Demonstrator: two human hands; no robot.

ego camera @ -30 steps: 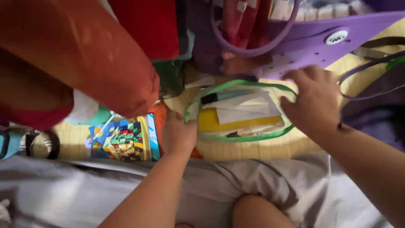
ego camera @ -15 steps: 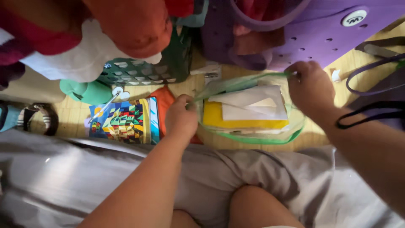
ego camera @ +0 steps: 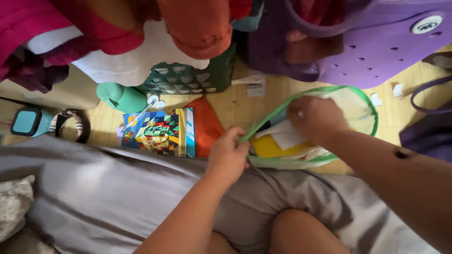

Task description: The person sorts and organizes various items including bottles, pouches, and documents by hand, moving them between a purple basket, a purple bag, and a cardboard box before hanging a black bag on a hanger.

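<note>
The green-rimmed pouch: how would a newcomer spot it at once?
Find the purple perforated tote at the top right; just below it, on the wooden floor, lies the see-through pouch. The left hand grips its edge and the right hand reaches inside. Only it has a bright green rim.

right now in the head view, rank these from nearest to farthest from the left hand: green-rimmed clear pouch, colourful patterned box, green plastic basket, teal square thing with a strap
1. Green-rimmed clear pouch: the left hand grips its rim, on the hand's right.
2. Colourful patterned box: on the floor just to its left.
3. Green plastic basket: up and left, under hanging clothes.
4. Teal square thing with a strap: far left edge.
</note>
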